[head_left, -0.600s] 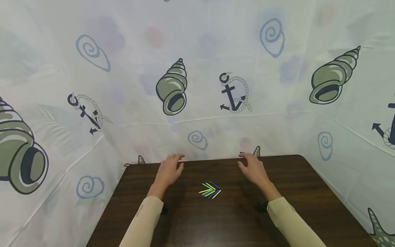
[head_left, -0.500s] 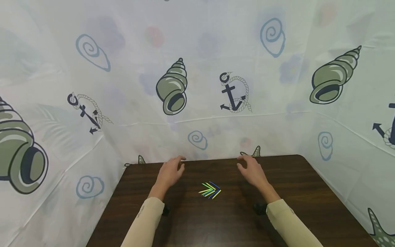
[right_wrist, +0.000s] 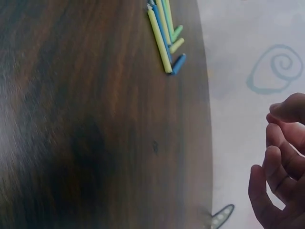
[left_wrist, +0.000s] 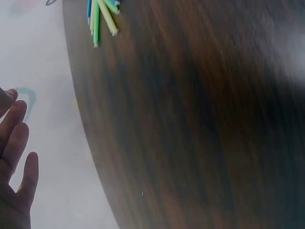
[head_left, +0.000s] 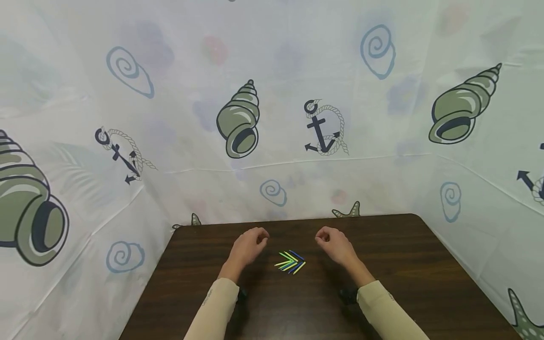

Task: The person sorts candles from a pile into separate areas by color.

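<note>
Several thin sticks [head_left: 293,261] in yellow, green and blue lie on the dark wooden table, set as nested V shapes that point right. To their upper left hovers my left hand [head_left: 248,245], loosely curled, with the thumb close to the index finger and nothing held. My right hand [head_left: 336,244] is raised to their upper right, also loosely bent and holding nothing. Seen from the left wrist, a green stick [left_wrist: 96,24] shows at the top, well away from the fingers [left_wrist: 16,138]. In the right wrist view, a yellow stick [right_wrist: 159,42] appears with blue ones beside it.
The brown table [head_left: 293,311] ends at a white cloth [head_left: 289,137] printed with shells, anchors and starfish, which hangs behind it and on both sides. Black wrist cameras [head_left: 348,296] sit under the beige sleeves [head_left: 214,307].
Both hands have come inward and nearer to the person, with thumbs and fingertips drawn closer together. The sticks keep the same arrangement on the table.
</note>
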Demonstrator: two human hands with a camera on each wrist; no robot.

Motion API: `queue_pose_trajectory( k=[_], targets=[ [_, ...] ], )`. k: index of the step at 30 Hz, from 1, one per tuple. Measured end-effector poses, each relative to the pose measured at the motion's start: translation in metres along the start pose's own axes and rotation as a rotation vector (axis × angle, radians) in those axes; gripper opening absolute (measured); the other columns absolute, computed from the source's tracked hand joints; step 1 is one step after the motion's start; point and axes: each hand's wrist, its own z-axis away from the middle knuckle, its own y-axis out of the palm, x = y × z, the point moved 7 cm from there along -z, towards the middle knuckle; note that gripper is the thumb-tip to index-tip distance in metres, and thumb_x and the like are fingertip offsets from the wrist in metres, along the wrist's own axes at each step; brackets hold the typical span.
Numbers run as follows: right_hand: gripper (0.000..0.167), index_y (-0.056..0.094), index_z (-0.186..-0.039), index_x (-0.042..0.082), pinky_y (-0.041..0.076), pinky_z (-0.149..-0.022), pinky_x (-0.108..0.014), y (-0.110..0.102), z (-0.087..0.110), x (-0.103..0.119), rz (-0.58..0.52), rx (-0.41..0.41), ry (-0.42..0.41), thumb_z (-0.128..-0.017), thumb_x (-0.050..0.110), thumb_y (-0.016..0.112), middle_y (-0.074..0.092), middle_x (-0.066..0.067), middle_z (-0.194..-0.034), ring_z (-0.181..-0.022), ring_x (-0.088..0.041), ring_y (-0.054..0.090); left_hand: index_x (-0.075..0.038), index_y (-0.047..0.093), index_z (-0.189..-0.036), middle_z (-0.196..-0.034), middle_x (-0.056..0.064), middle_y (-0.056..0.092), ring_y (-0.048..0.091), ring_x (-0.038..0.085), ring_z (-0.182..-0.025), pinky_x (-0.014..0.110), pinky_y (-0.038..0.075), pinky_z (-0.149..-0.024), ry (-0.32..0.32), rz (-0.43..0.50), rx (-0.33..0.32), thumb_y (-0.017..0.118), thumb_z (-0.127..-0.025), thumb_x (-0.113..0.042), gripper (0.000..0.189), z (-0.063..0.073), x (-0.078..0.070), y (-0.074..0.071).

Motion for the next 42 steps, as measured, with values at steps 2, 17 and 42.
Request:
queue_pose_trajectory(
  k=[2,17,42],
  targets=[
    [0.006,0.075,-0.103,0.019,0.045,-0.066,-0.035,0.006,0.0,-0.001,0.007,0.013,0.02,-0.103,0.025,0.073,0.068,0.002,-0.092,-0.077,-0.015,0.058,-0.017,0.076,-0.112,-0.104,-0.001,0.072,0.065,0.017,-0.091,0.044,0.056,-0.082,0.006,0.015,0.012,0.069,-0.106,-0.019,0.01,-0.001,-0.002,0.007],
    [0.009,0.077,-0.1,0.014,0.041,-0.063,-0.033,0.044,-0.004,-0.006,-0.09,0.112,0.063,-0.103,0.021,0.073,0.06,0.0,-0.082,-0.071,-0.017,0.052,-0.01,0.079,-0.111,-0.11,0.004,0.072,0.065,0.03,-0.11,0.061,0.049,-0.104,0.043,0.105,0.068,0.07,-0.105,-0.017,0.013,-0.004,-0.012,0.048],
    [0.011,0.079,-0.098,0.019,0.041,-0.067,-0.037,0.08,-0.003,-0.014,-0.022,0.165,0.126,-0.1,0.029,0.075,0.069,0.001,-0.091,-0.077,-0.017,0.059,-0.016,0.079,-0.111,-0.135,0.013,0.064,0.05,0.039,-0.131,0.069,0.034,-0.113,-0.075,0.334,0.123,0.07,-0.104,-0.024,0.014,-0.022,0.017,0.106]
  ],
)
